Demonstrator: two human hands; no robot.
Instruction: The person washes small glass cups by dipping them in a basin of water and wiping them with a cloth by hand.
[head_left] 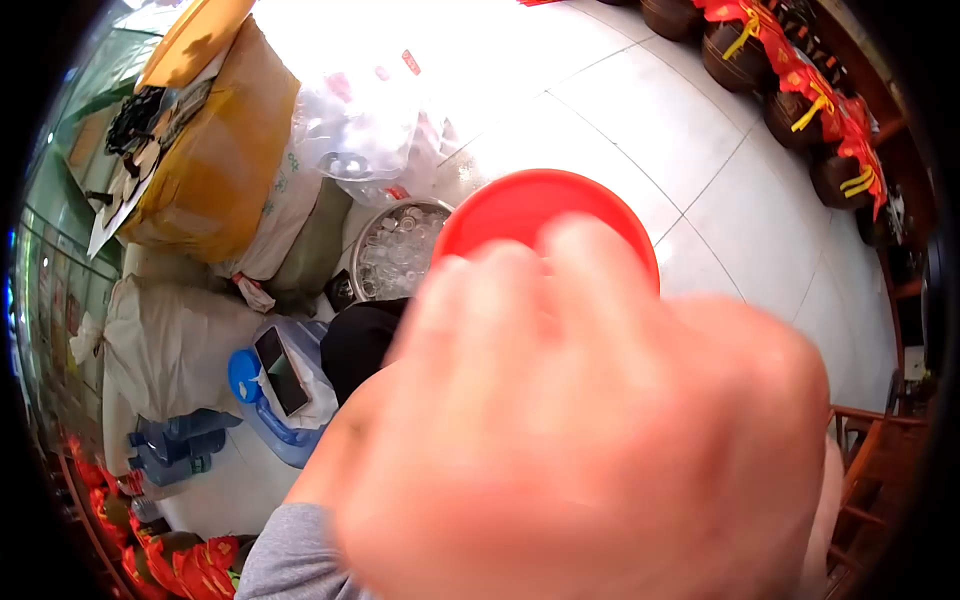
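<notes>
My left hand point(520, 430) is raised very close to the camera, back of the hand showing, and fills the lower middle. Its fingers are bent and smeared by motion, so anything in them is hidden. Against its right side is what appears to be my right hand point(765, 350), mostly covered, with its fingers out of sight. Beyond the fingertips, a red round basin point(540, 190) is partly hidden by the hands. Left of it, a round metal bowl point(362, 240) holds many small clear pieces point(400, 250).
Clear plastic bags point(370, 130) lie past the bowl. At left are a yellow taped box point(225, 150), a white sack point(180, 340) and a blue-capped jug point(285, 435) with a phone point(282, 372) on it. Dark jars point(735, 60) with red cloth line the upper right. A wooden frame point(870, 470) stands lower right.
</notes>
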